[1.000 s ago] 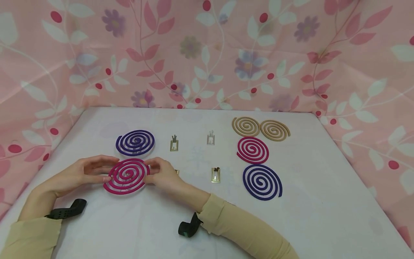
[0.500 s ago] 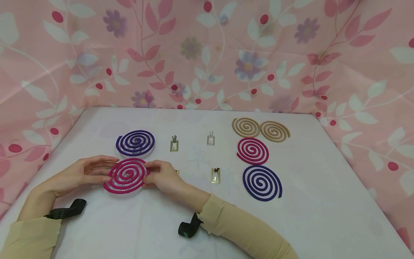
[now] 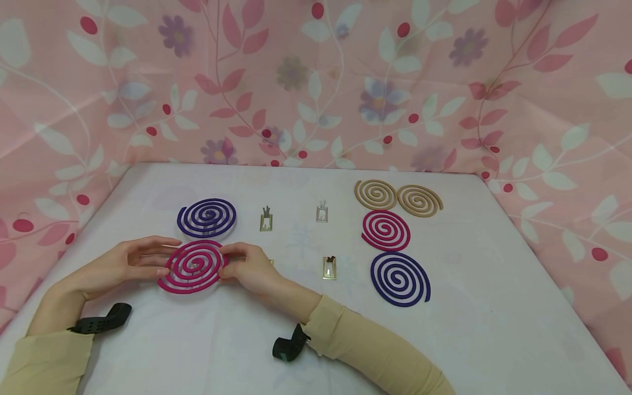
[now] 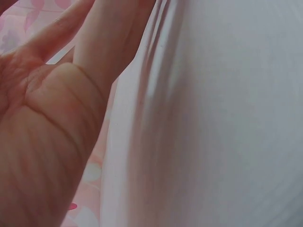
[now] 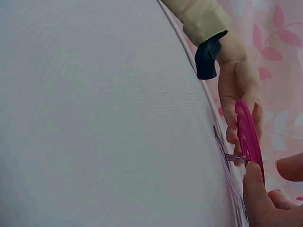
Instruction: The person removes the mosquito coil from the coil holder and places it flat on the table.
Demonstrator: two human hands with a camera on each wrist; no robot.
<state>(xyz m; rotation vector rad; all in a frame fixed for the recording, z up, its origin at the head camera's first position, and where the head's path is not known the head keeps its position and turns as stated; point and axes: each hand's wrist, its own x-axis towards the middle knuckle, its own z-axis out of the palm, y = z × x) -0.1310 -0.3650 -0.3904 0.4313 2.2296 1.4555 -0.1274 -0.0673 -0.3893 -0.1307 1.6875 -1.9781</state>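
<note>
A pink mosquito coil [image 3: 196, 264] sits between both hands at the left of the head view. My left hand [image 3: 125, 262] holds its left side, thumb at the edge and fingers behind. On the opposite edge, my right hand [image 3: 249, 266] pinches the rim with thumb and index finger. In the right wrist view the coil [image 5: 249, 132] is seen edge-on, with a small metal stand [image 5: 236, 158] under its middle, above the cloth. The left wrist view shows only the left palm [image 4: 52, 113], with its fingertips out of frame.
A dark purple coil [image 3: 207, 218] lies just behind the pink one. Several small metal stands, one gold-toned [image 3: 329, 267], rest mid-table, one partly hidden by the right hand. Right of them lie a purple coil [image 3: 400, 278], a pink coil [image 3: 386, 230] and two tan coils [image 3: 419, 200].
The pink coil's near edge has risen very slightly in the head view. My right fingers have shifted a little on its rim; my left hand stays nearly still.
</note>
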